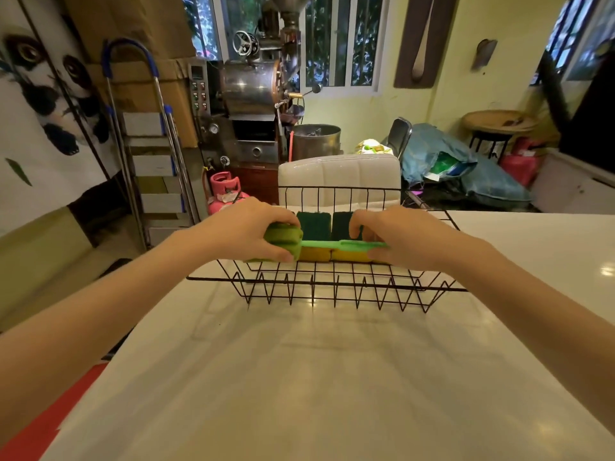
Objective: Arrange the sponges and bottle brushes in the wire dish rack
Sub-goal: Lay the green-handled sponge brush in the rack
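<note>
**Seating the green bottle brush level**

You are pinching the bottle brush (332, 244) at both ends, left hand (253, 227) on its sponge head, right hand (399, 237) on the handle, across the sponges (314, 239) inside the wire dish rack (332, 287) near the worktop's (316, 377) far edge. Be keeping it level while lowering.

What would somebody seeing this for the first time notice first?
Both hands meet mid-frame over the black wire dish rack on the glossy white table: the left hand grips the green sponge head of a light green plastic bottle brush, and the right hand holds its handle. Just behind the brush, yellow sponges with dark green scrub pads stand side by side in the rack.
</note>
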### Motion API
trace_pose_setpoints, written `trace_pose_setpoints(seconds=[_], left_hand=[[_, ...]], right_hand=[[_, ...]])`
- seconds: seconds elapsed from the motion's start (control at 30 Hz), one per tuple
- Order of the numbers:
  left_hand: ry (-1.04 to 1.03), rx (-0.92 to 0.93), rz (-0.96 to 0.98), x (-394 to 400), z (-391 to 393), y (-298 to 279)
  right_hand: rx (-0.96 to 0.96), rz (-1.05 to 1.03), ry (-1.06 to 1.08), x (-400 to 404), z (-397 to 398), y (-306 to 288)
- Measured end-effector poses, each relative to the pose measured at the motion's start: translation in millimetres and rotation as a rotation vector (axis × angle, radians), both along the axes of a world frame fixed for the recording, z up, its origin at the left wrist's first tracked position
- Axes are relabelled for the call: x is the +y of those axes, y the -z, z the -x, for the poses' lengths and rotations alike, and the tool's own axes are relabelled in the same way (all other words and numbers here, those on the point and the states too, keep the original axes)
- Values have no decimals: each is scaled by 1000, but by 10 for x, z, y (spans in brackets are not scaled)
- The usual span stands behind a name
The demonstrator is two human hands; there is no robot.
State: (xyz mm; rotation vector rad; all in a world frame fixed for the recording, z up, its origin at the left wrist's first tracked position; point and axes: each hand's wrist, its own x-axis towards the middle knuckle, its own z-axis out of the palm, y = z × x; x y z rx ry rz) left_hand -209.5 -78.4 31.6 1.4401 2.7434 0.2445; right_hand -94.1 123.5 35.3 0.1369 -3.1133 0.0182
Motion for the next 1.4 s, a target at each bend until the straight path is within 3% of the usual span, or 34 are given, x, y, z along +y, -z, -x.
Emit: trace_pose_setpoints(seconds=[0.2,0.5,1.13,1.4], left_hand=[[-7,-12,122,106,223,284],[18,112,204,200,289,428],[-2,125,216,166,193,505],[-25,50,131,71,146,392]], right_hand=[[-118,-18,-1,16,289,255],[-196,-21,40,-28,421,445],[-227,10,73,11,398,534],[-184,2,26,17,340,443]])
